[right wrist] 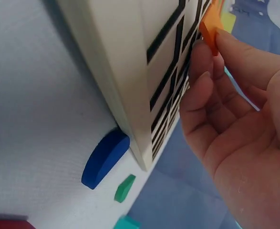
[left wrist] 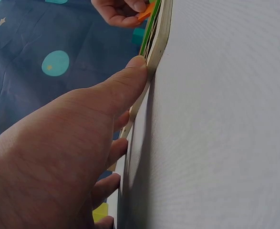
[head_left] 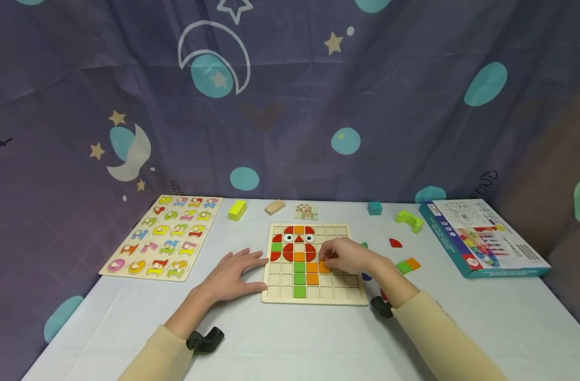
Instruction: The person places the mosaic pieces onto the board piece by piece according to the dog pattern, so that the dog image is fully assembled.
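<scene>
A wooden grid board [head_left: 337, 293] lies mid-table, partly filled with red, green and orange tiles that form a face with round eyes and a green column below. My right hand [head_left: 345, 255] pinches an orange square tile [right wrist: 210, 28] between thumb and fingers, tilted over the grid beside other orange tiles [head_left: 312, 272]. My left hand [head_left: 235, 275] rests at the board's left edge; thumb and fingertips touch the rim, fingers spread and fairly straight. In the left wrist view the thumb [left wrist: 125, 83] presses the board's side.
A number puzzle board [head_left: 149, 251] lies left. Behind are a yellow block [head_left: 237, 210], a wooden block [head_left: 274, 207], a pattern card [head_left: 306, 211] and a teal cube [head_left: 374, 208]. Rightward lie a green arch [head_left: 409, 220], a box [head_left: 490, 238], loose tiles [head_left: 404, 266] and a blue piece [right wrist: 105, 158].
</scene>
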Available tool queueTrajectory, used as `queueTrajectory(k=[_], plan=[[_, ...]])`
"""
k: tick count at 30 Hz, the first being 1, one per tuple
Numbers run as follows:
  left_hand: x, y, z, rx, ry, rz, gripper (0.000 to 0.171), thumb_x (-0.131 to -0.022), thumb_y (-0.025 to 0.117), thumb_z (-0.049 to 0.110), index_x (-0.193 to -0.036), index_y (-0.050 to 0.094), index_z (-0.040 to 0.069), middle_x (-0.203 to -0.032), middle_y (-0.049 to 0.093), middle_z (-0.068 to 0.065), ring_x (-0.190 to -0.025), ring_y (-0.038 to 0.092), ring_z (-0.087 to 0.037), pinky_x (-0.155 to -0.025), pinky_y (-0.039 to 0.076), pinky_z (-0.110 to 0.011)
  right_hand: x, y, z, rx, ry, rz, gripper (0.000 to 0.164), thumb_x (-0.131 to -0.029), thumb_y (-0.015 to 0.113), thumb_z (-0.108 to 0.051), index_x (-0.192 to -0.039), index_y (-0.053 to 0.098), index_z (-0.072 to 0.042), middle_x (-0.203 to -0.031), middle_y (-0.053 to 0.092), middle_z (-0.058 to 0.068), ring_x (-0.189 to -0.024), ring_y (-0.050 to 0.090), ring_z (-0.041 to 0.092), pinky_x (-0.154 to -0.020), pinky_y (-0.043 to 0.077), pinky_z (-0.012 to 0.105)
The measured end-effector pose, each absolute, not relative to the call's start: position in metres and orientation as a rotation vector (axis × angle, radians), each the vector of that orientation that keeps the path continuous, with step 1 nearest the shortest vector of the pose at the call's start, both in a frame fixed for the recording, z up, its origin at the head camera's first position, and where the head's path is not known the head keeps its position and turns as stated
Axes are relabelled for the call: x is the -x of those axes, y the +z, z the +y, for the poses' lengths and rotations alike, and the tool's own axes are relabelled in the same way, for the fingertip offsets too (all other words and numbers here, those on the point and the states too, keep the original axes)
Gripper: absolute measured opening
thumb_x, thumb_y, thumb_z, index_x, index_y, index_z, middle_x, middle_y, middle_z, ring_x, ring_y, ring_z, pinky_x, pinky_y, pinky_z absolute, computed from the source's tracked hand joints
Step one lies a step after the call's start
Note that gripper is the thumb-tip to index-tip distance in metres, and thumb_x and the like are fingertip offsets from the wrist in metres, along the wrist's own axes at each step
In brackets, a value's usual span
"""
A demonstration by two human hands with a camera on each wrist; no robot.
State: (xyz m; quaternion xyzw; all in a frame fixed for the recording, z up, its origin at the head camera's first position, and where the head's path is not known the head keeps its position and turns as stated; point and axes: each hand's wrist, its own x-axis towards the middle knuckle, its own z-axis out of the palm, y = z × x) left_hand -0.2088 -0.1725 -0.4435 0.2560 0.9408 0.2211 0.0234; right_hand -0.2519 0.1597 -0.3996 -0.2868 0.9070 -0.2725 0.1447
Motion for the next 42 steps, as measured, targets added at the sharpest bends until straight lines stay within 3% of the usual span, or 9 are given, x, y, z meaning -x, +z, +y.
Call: queueTrajectory(k=[16, 42], plan=[[0.21, -0.445, -0.172, -0.807, 0.685, 2.916, 0.067, -0.086, 0.071, 0.061, -0.14, 0.062, 0.023, -0.151, 0.05, -0.002, -0.146, 0.033, -0.033, -0.116, 0.019, -0.063, 0.245, -0.39, 0.175, 0.782, -0.844, 2.59, 0.01, -0.094, 0.07, -0.005, -0.102, 0.072, -0.01, -0.093, 0.066, -0.004, -0.086, 0.057, 0.018, -0.079, 0.052, 0.032], [0.209, -0.445, -0.173, -0.816, 0.681, 2.922, 0.066, -0.087, 0.072, 0.058, -0.141, 0.062, 0.021, -0.151, 0.05, -0.003, -0.146, 0.033, -0.034, -0.115, 0.019, -0.064, 0.224, -0.373, 0.293, 0.531, -1.018, 2.651, 0.025, -0.096, 0.07, -0.013, -0.119, 0.068, -0.002, -0.109, 0.066, 0.011, -0.09, 0.057, 0.025, -0.07, 0.058, 0.035]])
